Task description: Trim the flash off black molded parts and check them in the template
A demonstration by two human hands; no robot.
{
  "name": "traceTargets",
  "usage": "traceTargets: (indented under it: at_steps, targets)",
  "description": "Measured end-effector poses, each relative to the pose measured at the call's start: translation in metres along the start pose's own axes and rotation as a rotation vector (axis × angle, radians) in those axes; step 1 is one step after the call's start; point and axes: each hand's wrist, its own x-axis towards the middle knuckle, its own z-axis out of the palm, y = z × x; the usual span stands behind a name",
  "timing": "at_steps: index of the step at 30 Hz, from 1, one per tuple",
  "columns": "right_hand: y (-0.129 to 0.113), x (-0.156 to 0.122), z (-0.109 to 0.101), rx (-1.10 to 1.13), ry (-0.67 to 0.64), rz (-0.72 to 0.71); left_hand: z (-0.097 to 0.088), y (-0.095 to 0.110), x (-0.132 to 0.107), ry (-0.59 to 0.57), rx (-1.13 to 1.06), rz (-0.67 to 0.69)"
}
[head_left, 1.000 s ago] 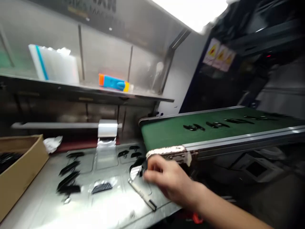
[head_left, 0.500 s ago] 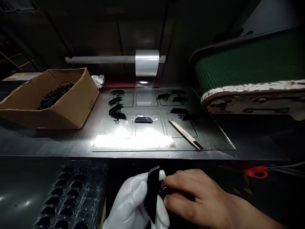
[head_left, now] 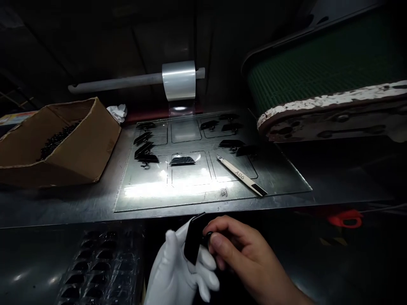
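Note:
My left hand (head_left: pixel 178 271), in a white glove, and my bare right hand (head_left: pixel 244 256) meet low in the view, below the bench edge. Both are closed on a small glossy black plastic part (head_left: pixel 193 238) held upright between them. My right fingers pinch its right side; my gloved fingers cup it from the left. On the bench above lies a clear marked plate (head_left: pixel 286 178) with several more black parts (head_left: pixel 143 151), one of them under film (head_left: pixel 182 160), and a white knife (head_left: pixel 241 175).
A cardboard box (head_left: pixel 79 152) of black parts stands at the left. A roll of clear film (head_left: pixel 179 80) hangs on a bar behind the plate. A green conveyor belt (head_left: pixel 318 72) ends at the right. A clear blister tray (head_left: pixel 98 271) lies at lower left.
A second ago my right hand reached at the bench by the conveyor end. Since then the view has dropped, and both hands have come together on a black part, now raised slightly.

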Motion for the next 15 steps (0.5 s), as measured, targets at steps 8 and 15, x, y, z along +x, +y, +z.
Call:
traceTargets:
  at_steps: [8, 15]
  targets:
    - [0.002, 0.004, -0.019, -0.592, -0.185, -0.675, -0.018, -0.007, -0.016, -0.159, 0.047, 0.085]
    - [-0.005, 0.002, -0.015, -0.253, -0.22, -0.099, -0.015, -0.008, -0.021, -0.072, 0.236, 0.065]
